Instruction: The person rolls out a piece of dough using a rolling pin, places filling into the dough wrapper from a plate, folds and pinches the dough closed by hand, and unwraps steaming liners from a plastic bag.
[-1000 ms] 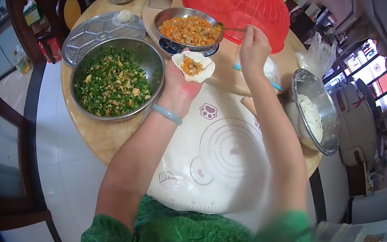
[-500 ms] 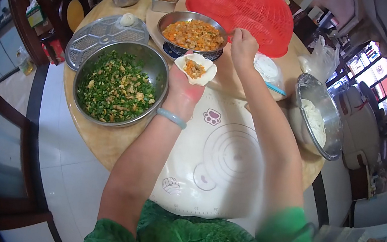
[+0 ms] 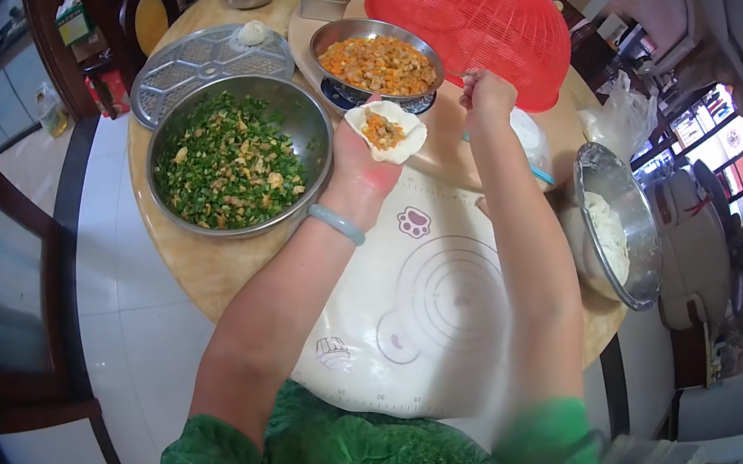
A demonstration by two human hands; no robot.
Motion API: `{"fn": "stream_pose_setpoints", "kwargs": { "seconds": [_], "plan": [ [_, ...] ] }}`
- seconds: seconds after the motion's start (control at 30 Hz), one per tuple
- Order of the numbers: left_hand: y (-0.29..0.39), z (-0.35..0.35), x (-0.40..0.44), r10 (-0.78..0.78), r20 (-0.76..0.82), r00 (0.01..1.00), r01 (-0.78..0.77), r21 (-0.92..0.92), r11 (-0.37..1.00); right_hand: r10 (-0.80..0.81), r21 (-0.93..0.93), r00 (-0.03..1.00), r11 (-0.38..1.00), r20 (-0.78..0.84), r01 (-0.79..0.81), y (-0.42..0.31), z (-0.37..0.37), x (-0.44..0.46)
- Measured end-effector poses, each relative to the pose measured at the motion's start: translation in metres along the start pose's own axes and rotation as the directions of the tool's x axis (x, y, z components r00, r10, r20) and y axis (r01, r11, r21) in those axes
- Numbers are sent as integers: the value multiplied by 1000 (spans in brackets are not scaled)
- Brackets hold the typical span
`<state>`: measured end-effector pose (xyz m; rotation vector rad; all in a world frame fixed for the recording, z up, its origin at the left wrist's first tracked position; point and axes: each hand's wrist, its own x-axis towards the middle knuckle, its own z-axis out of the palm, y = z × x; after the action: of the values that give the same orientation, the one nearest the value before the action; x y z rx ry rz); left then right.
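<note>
A round dough wrapper rests on the palm of my left hand, which cradles it from below. Orange, chunky filling lies in the wrapper's middle. My right hand is closed on a thin utensil whose tip points at the right rim of a steel bowl; most of it is hidden by the fingers, so its kind is unclear. More of the orange filling fills that bowl. Left of my left wrist stands a larger steel bowl of chopped greens and egg-like pieces.
A white printed mat lies before me. On the right stands a deep bowl of dough. Behind are a red mesh food cover and plastic bag. At left, a perforated tray carries a white dough piece.
My right hand has shifted right and slightly down, away from the filling bowl's rim. The wrapper with filling stays in my left hand. The whole view has shifted slightly.
</note>
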<state>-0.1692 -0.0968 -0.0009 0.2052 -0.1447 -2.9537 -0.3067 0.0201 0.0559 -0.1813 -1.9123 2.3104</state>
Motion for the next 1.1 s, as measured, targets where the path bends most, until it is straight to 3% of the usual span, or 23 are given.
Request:
{"fn": "stream_pose_setpoints", "kwargs": {
  "seconds": [0.33,0.43,0.53,0.57,0.6,0.7,0.8,0.9,1.0,1.03,1.1],
  "plan": [
    [-1,-2,3,19,19,1000,-19,9,1000,-81,-35,988,996,129,86,-34,-14,-42],
    [0,-1,3,11,43,999,-12,12,1000,-200,-58,956,974,215,217,-36,-33,-77],
    [2,3,-1,-16,55,998,16,12,1000,-563,-281,737,688,375,669,-18,-53,-121],
    [3,5,-2,-27,55,998,27,11,1000,-700,-289,488,394,521,873,-9,-63,-128],
    [3,7,-3,-29,18,999,29,18,999,-728,-237,201,54,655,970,-2,-74,-134],
    [2,7,-3,-37,-56,998,39,27,999,-471,-29,-111,-279,875,960,2,-91,-159],
    [3,2,-2,-58,-39,998,59,14,998,-437,39,-169,-291,883,956,7,-95,-162],
    [2,-1,-1,-71,-2,998,71,1,998,-607,-57,-66,-180,792,982,6,-92,-155],
    [1,-6,3,-51,29,998,51,-2,999,-760,-242,281,167,586,956,0,-83,-155],
    [1,-4,2,-51,20,999,51,-5,999,-735,-206,471,427,488,881,-3,-80,-152],
    [1,-4,0,-57,4,998,57,-13,998,-517,-47,795,829,317,558,-9,-73,-140]
  ]
}}
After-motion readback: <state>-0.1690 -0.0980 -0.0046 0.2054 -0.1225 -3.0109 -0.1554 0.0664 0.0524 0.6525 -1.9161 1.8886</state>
